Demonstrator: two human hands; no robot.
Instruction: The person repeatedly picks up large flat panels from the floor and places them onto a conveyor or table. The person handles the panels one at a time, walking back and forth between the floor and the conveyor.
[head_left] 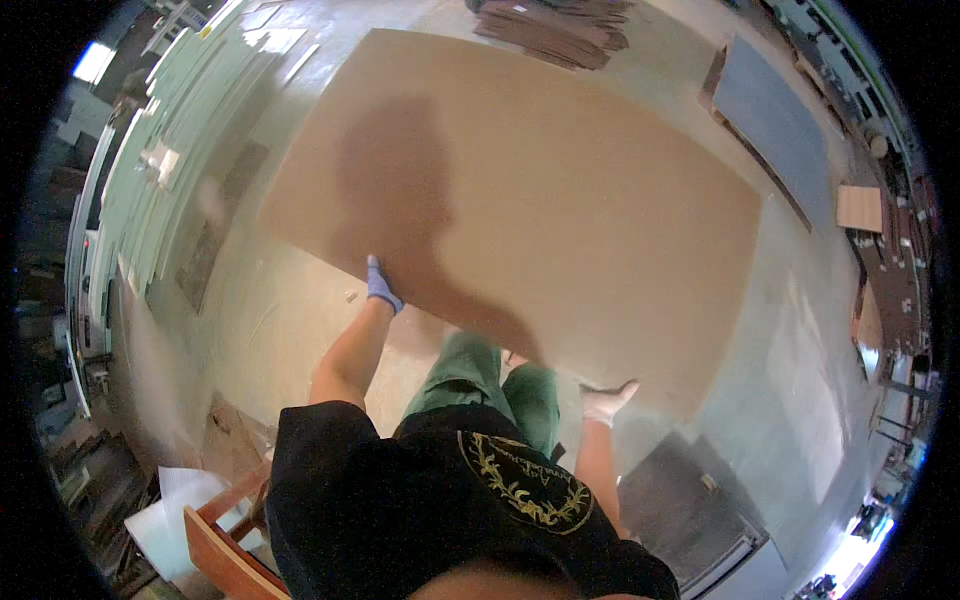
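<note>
A large flat brown board [560, 190], like a sheet of fiberboard, spreads out in front of me and fills the middle of the view. My left hand [382, 287], in a bluish glove, grips its near edge left of the middle, thumb on top and the other fingers hidden beneath. Farther right, my right hand [608, 402], in a pale glove, holds the same edge near the right corner, with its thumb stretched over the top and its fingers out of sight underneath. My shadow falls across the board's left half.
Long pale green strips [185, 130] are stacked at the left. A brown stack of sheets [555, 28] lies beyond the board, and a grey panel [770, 120] at the far right. Behind me are a wooden frame [225, 520] on the left and a dark grey surface [680, 500] on the right.
</note>
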